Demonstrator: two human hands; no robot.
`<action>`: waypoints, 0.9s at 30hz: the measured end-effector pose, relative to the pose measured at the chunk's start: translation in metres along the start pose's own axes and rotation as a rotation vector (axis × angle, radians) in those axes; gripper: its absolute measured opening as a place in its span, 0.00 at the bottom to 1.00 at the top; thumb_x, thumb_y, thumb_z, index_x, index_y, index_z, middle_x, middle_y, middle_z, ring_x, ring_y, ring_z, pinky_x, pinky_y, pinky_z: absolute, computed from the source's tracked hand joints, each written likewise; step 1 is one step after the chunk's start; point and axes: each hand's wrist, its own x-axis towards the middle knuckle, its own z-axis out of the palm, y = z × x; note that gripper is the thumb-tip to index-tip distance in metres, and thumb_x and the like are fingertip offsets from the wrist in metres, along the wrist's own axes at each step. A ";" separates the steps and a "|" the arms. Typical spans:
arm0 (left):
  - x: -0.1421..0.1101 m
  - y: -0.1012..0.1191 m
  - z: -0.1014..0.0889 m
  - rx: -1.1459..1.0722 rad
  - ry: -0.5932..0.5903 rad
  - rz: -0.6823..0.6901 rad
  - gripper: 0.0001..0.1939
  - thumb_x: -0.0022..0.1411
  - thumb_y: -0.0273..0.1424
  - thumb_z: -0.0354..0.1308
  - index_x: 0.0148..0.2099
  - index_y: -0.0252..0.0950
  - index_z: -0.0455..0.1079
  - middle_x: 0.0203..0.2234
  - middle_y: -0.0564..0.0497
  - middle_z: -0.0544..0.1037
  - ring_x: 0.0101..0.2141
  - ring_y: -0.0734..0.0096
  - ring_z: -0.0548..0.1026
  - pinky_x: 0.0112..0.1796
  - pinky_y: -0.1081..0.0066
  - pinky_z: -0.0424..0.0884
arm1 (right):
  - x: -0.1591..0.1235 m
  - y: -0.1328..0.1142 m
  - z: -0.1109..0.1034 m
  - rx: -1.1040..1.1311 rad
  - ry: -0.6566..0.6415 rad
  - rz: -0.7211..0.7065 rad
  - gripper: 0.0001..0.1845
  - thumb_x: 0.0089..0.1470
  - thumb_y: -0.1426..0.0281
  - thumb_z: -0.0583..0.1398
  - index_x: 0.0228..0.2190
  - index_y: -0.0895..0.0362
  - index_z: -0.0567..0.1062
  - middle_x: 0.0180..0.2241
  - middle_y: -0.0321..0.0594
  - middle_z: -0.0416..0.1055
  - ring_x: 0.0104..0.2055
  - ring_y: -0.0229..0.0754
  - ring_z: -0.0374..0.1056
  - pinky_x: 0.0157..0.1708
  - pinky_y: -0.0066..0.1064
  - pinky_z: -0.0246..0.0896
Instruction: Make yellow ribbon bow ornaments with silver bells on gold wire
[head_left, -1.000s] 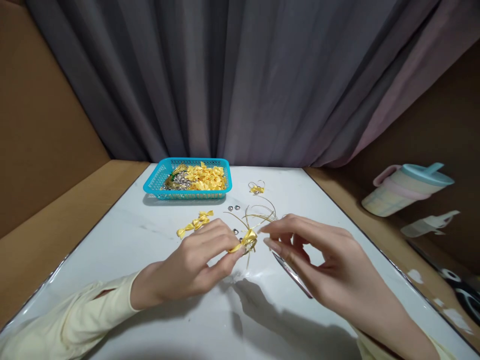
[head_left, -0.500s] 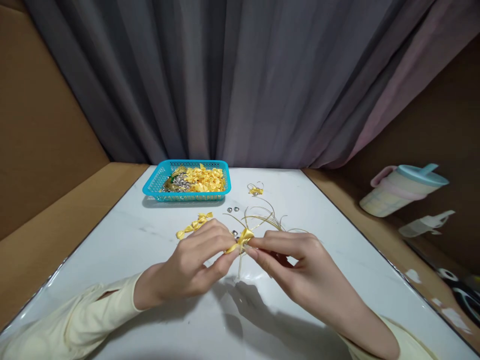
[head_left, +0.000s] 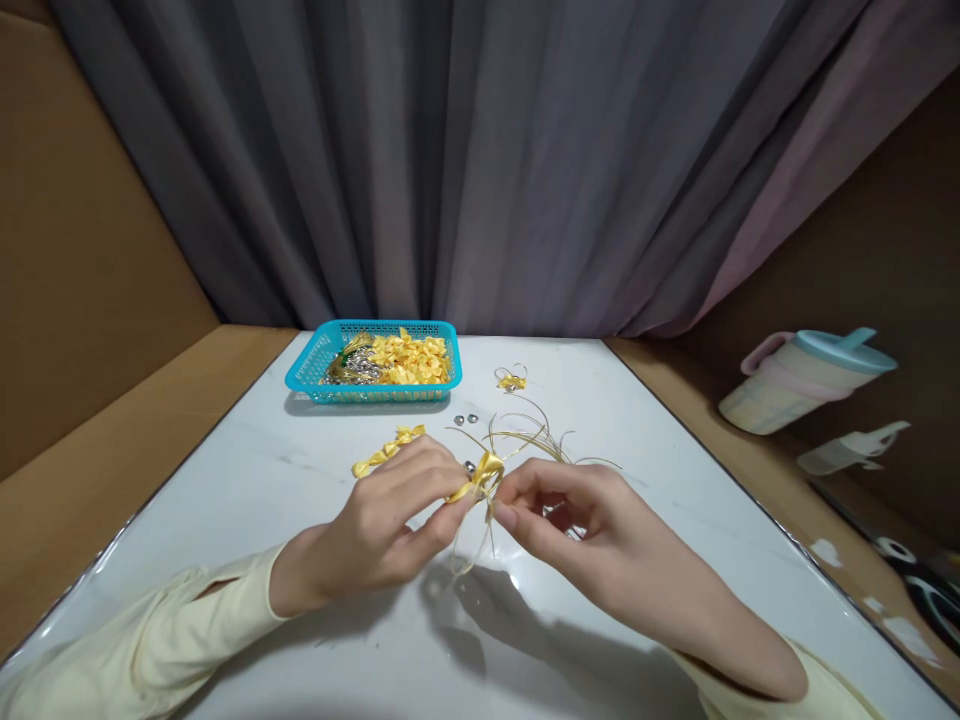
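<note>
Between my two hands, above the white table, is a yellow ribbon bow (head_left: 487, 468). My left hand (head_left: 401, 515) pinches the bow's left side with thumb and fingers. At its right edge my right hand (head_left: 577, 515) is closed in a pinch on a thin gold cord (head_left: 491, 500) that hangs from the bow; the fingertips partly hide it. A loop of the cord dangles below. Behind my left hand lies a row of yellow bows (head_left: 386, 450). A small silver bell-like piece (head_left: 469, 467) sits just behind the held bow, and loose gold cords (head_left: 536, 435) spread behind my right hand.
A blue basket (head_left: 300, 385) with yellow bows, silver pieces and gold cord stands at the back left. Two silver pieces (head_left: 466, 419) and a finished-looking bow with cord (head_left: 511, 382) lie behind. At right are a lidded cup (head_left: 795, 385) and a translucent plastic bottle (head_left: 832, 455).
My right fingertips have moved slightly down and away from the bow's middle. More cord now shows, with a loop hanging below the bow. My left hand has barely moved.
</note>
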 end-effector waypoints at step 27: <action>0.001 0.000 0.000 0.008 0.045 -0.002 0.07 0.59 0.17 0.50 0.35 0.33 0.65 0.24 0.49 0.70 0.27 0.70 0.66 0.30 0.67 0.65 | 0.005 0.005 -0.001 0.328 -0.097 0.081 0.04 0.53 0.73 0.60 0.26 0.59 0.71 0.27 0.35 0.71 0.29 0.33 0.66 0.30 0.25 0.62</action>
